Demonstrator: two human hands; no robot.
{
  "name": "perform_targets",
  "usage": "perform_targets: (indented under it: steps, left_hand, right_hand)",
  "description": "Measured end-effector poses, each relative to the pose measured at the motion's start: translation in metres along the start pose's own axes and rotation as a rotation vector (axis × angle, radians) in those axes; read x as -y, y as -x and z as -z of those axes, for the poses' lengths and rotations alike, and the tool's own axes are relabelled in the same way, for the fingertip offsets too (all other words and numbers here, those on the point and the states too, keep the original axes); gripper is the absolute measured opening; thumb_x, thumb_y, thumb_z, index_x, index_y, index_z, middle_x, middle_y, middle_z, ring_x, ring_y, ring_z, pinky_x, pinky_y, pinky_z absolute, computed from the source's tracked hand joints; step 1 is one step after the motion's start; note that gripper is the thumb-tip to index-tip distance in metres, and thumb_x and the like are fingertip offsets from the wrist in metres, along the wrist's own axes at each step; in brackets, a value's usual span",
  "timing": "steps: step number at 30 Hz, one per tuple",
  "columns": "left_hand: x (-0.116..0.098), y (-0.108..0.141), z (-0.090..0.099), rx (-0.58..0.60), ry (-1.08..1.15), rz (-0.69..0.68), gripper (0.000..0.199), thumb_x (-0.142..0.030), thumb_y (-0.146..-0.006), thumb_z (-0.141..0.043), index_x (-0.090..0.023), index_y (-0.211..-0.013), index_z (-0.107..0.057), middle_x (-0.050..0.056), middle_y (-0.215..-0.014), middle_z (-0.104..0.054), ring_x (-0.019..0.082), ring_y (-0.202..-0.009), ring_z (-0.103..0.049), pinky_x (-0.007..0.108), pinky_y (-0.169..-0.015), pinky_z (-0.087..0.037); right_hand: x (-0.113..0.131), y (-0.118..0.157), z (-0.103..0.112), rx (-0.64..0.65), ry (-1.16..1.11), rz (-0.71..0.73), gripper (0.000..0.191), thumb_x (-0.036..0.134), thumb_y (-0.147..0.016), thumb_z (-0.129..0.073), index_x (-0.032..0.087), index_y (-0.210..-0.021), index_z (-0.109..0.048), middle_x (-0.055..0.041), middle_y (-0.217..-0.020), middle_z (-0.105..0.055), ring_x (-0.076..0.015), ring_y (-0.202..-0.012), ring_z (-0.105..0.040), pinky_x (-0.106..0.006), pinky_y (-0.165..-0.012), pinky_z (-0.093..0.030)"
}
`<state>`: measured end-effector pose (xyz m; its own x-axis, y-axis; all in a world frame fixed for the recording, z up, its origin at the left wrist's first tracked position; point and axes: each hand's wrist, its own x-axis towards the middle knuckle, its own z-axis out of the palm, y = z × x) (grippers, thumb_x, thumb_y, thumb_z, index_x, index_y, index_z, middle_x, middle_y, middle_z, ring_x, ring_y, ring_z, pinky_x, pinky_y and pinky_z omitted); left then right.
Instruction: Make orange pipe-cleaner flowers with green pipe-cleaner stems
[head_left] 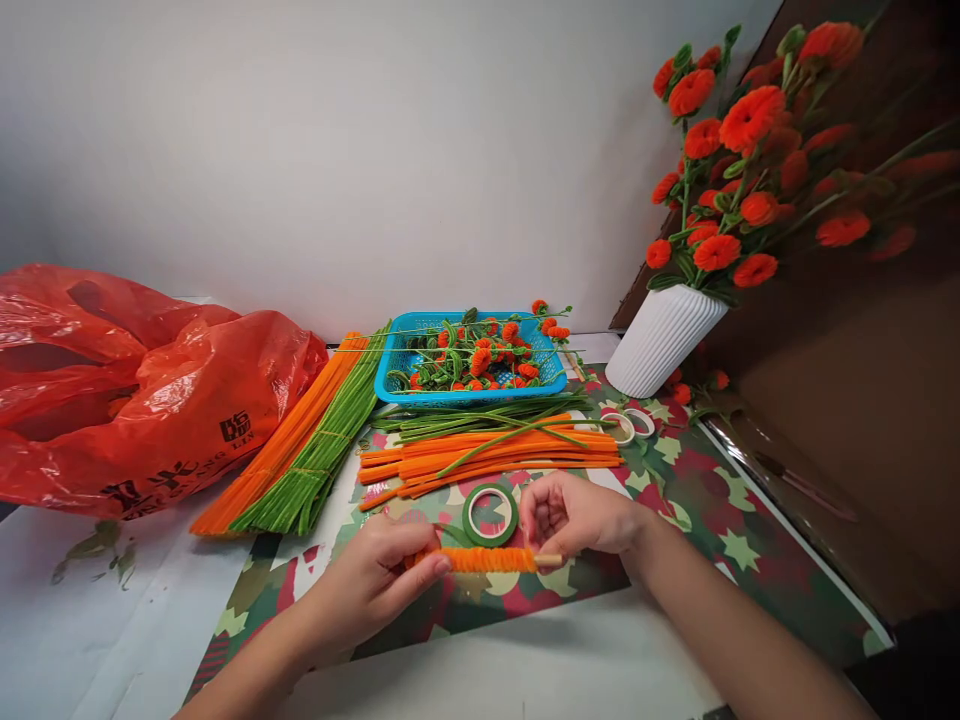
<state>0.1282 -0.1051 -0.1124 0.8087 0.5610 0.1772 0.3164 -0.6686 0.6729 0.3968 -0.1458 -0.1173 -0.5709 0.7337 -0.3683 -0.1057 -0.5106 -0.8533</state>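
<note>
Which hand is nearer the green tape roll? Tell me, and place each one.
Right. The right hand sits just beside the green tape roll, on its right. The left hand lies lower and to its left, gripping the orange coiled pipe cleaner.

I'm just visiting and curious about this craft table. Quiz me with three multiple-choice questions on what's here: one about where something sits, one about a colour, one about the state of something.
1. Where does the blue basket sit?
A. behind the loose orange stems
B. inside the red bag
C. on top of the vase

2. What colour is the ribbed vase?
A. black
B. white
C. yellow

3. What are the two hands doing with the orange coil?
A. resting apart from it
B. one hand alone lifts it high
C. holding it at both ends

Answers:
1 A: the basket lies farther back, past the orange stems.
2 B: its ribbed wall is plainly white.
3 C: the left hand grips one end and the right hand the other, where a thin stick pokes out.
</note>
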Motion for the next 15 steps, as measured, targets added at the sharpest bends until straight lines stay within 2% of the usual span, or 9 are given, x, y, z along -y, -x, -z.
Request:
perform_targets:
  steps: [4, 11, 15]
  left_hand:
    - [0.0019, 0.0028, 0.0012, 0.056, -0.113, -0.039, 0.032, -0.028, -0.093, -0.042, -0.018, -0.063, -0.047, -0.007, -0.053, -0.036, 0.008, -0.048, -0.034, 0.02, -0.048, -0.027]
    - [0.0033, 0.0005, 0.0049, 0.058, -0.325, -0.134, 0.034, -0.029, -0.096, -0.037, -0.019, -0.064, -0.047, -0.006, -0.051, -0.042, 0.009, -0.045, -0.039, 0.023, -0.046, -0.026]
    - [0.0036, 0.0007, 0.004, 0.054, -0.45, -0.182, 0.036, -0.029, -0.097, -0.035, -0.02, -0.064, -0.047, -0.005, -0.048, -0.047, 0.011, -0.042, -0.041, 0.026, -0.045, -0.026]
  right_hand:
    - [0.0046, 0.0028, 0.0004, 0.033, 0.088, -0.032, 0.041, 0.027, -0.051, -0.088, 0.013, -0.077, -0.059, 0.0002, -0.071, -0.066, -0.0076, -0.06, -0.06, -0.016, -0.05, -0.046]
    - [0.0045, 0.0046, -0.0023, -0.154, 0.148, -0.08, 0.043, 0.02, -0.054, -0.083, 0.017, -0.081, -0.05, 0.0013, -0.064, -0.068, -0.0106, -0.052, -0.06, -0.021, -0.048, -0.048]
    - [0.0035, 0.0049, -0.0045, -0.187, 0.179, -0.071, 0.041, 0.016, -0.053, -0.08, 0.017, -0.079, -0.049, 0.0022, -0.062, -0.068, -0.0111, -0.05, -0.06, -0.021, -0.047, -0.047]
